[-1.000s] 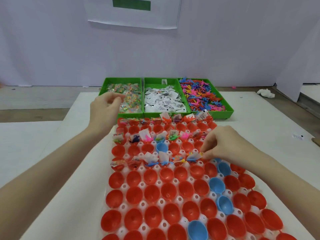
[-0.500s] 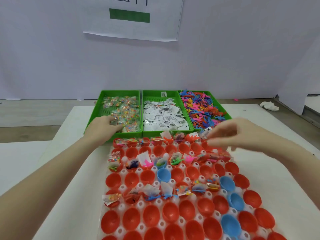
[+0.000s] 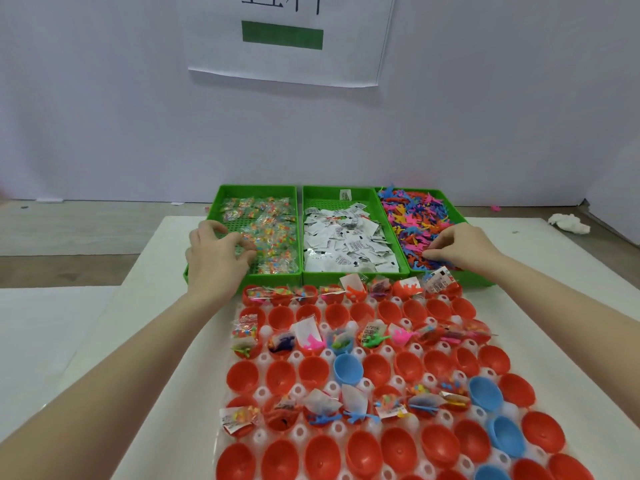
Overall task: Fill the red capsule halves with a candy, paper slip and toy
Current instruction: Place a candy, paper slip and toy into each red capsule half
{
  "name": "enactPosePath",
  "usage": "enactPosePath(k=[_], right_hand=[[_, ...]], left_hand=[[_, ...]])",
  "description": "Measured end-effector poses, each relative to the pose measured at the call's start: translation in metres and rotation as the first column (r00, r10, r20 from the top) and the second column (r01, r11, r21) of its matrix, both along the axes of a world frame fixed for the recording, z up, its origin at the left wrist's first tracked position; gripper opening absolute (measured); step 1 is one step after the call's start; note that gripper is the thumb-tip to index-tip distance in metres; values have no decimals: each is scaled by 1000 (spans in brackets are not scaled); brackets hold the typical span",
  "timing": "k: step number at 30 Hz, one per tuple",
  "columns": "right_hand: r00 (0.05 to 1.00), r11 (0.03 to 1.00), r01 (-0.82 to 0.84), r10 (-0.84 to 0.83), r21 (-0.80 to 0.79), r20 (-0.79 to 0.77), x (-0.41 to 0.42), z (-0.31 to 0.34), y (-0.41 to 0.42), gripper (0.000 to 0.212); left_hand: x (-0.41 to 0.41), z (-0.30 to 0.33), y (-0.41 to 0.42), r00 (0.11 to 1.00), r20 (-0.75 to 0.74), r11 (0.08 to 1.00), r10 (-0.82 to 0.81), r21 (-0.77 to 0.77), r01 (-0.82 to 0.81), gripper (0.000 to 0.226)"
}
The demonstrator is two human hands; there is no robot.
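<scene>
A clear tray (image 3: 260,435) holds rows of red capsule halves (image 3: 281,377); several of them hold a candy packet, a paper slip and a toy (image 3: 349,408), others are bare. Behind it stand three green bins: candy packets (image 3: 273,237) on the left, paper slips (image 3: 346,244) in the middle, colourful toys (image 3: 412,213) on the right. My left hand (image 3: 214,252) reaches into the candy bin, its spread fingers touching the packets. My right hand (image 3: 457,245) is in the toy bin, with its fingertips bunched together and pinching a toy in the pile.
A few blue capsule halves (image 3: 348,368) sit among the red ones. The tray lies on a white table sheet (image 3: 114,341). A crumpled white cloth (image 3: 568,223) lies at the far right. A paper sign (image 3: 287,36) hangs on the wall behind.
My right hand left the filled capsule row and moved forward into the toy bin. My left hand dropped deeper into the candy bin. The view tilted upward.
</scene>
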State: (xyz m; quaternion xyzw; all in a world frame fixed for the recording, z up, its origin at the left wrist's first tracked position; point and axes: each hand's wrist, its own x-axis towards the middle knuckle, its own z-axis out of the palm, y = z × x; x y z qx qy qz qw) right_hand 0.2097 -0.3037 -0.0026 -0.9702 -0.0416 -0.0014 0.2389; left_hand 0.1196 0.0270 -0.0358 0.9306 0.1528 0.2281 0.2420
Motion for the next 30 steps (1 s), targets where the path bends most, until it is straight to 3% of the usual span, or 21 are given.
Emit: enactPosePath(k=[8, 14, 17, 19, 25, 28, 30], right_hand=[[995, 999, -29, 32, -33, 98, -7, -4, 2, 12], [936, 975, 109, -167, 195, 310, -13, 0, 8, 16], [922, 930, 141, -247, 339, 297, -13, 4, 13, 9], [943, 920, 130, -230, 370, 240, -12, 7, 19, 19], [988, 970, -14, -24, 241, 151, -11, 21, 47, 29], [984, 984, -143, 153, -106, 90, -12, 22, 61, 28], [981, 934, -181, 195, -309, 13, -12, 18, 69, 45]], left_hand=[[-6, -3, 3, 990, 111, 996, -84, 15, 83, 25], [-10, -5, 2, 972, 185, 990, -141, 15, 141, 18], [-8, -4, 3, 973, 186, 990, -136, -17, 141, 18], [-6, -5, 4, 978, 176, 992, -116, -25, 122, 19], [-3, -6, 4, 991, 116, 997, -69, -38, 74, 23], [-3, -5, 4, 993, 98, 997, -62, -35, 65, 22], [-3, -4, 4, 994, 87, 997, -65, -40, 69, 22]])
